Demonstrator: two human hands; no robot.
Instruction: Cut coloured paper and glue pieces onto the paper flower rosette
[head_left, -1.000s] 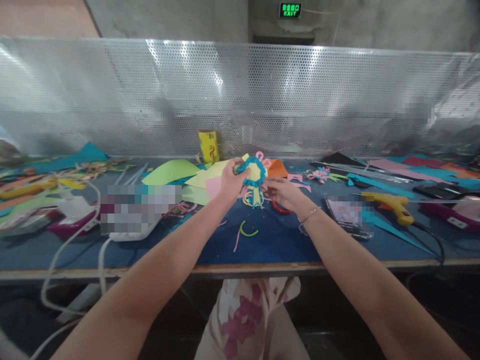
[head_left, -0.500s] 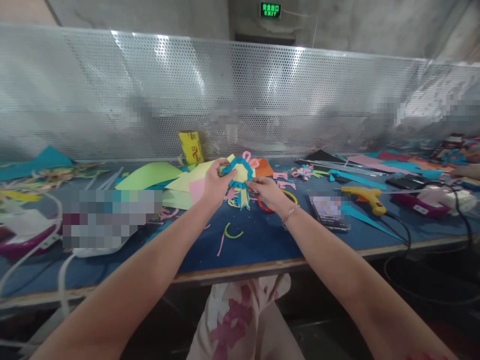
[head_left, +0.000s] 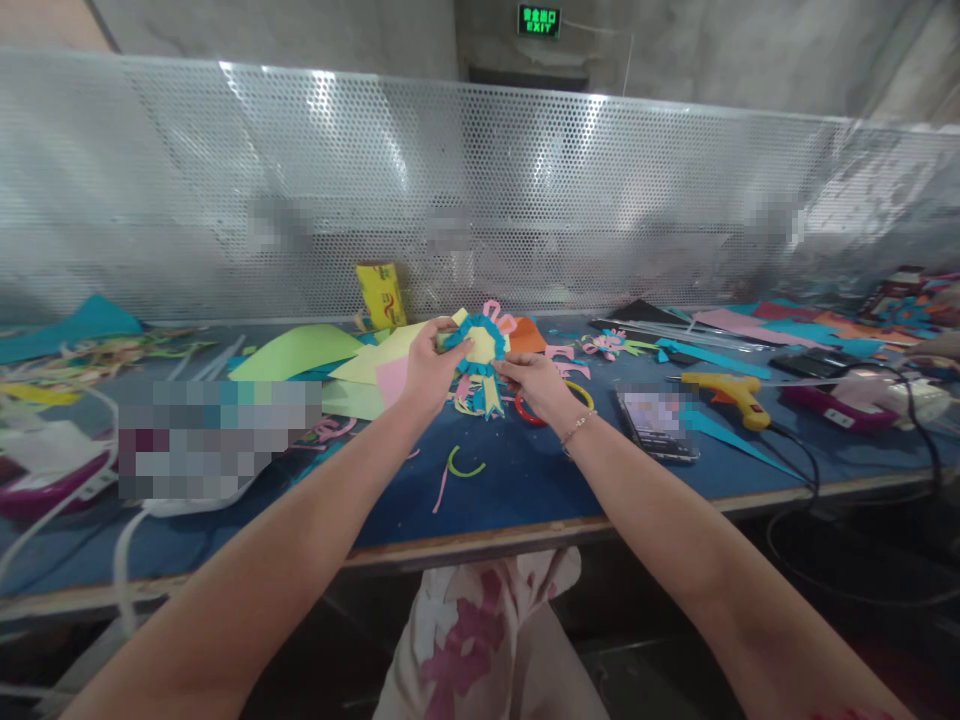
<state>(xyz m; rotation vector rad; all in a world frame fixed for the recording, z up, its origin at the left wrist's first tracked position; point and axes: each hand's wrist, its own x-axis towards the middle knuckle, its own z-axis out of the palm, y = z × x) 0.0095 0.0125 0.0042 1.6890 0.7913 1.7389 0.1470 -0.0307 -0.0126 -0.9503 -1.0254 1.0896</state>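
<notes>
A paper rosette (head_left: 481,350) with a yellow middle, a blue fringed rim and hanging blue and yellow strips is held above the blue table (head_left: 525,470). My left hand (head_left: 429,370) pinches its upper left edge, fingers closed. My right hand (head_left: 534,382) touches its lower right side with pinched fingertips; what lies between them is too small to make out. A red ring (head_left: 529,414) lies on the table just under my right hand.
Green, yellow and pink paper sheets (head_left: 315,352) lie behind my left hand. A phone (head_left: 658,422) and a yellow glue gun (head_left: 726,392) with a black cable sit to the right. Paper scraps (head_left: 459,468) lie near the front edge. A perforated metal screen (head_left: 480,190) closes the back.
The view swung to the right between the oldest frame and the middle one. Since then both hands stay on the rosette, which has dropped slightly.
</notes>
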